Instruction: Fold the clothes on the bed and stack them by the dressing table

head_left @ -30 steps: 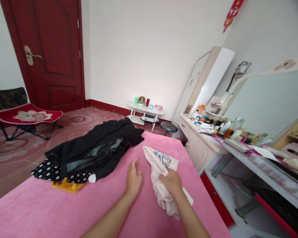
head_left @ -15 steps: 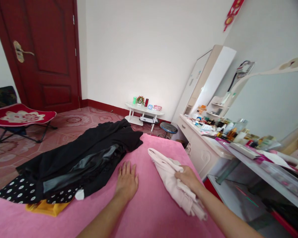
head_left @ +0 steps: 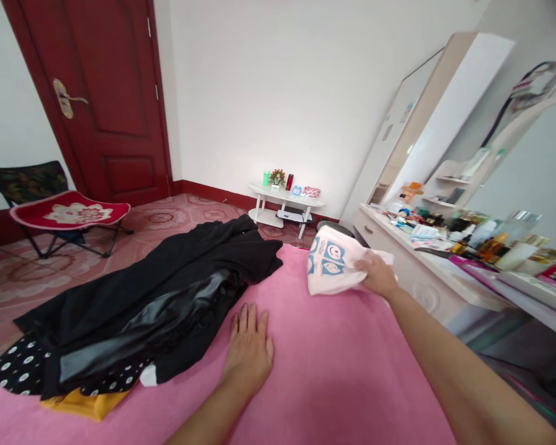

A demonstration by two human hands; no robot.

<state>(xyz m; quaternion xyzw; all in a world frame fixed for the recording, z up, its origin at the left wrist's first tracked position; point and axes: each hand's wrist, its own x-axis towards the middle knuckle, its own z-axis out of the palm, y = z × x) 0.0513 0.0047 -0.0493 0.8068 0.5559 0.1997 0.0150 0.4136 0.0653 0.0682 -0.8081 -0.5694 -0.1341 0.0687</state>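
Observation:
My right hand [head_left: 376, 272] grips a folded pale pink garment [head_left: 319, 281] by its right side, at the far right corner of the pink-covered bed [head_left: 301, 383]. A blue and white print shows on the garment's face; its exact kind I cannot make out. Flat on the pink cover rests my left hand [head_left: 249, 352], fingers stretched out and holding nothing. Just left of it lies a heap of black clothes [head_left: 185, 272], with a shiny black strip, a white-dotted black cloth [head_left: 21, 368] and a yellow cloth [head_left: 86, 405] sticking out underneath.
A dressing table [head_left: 398, 253] crowded with bottles stands along the right, beside a tall white cabinet [head_left: 449, 93]. At the back wall is a low white table [head_left: 264, 190] with small items. A folding chair [head_left: 69, 210] stands left, near a red door [head_left: 115, 123].
My right hand has carried the pale pink garment forward and turned it, so its printed face now shows. My left hand stays flat on the cover. The view has swung slightly left.

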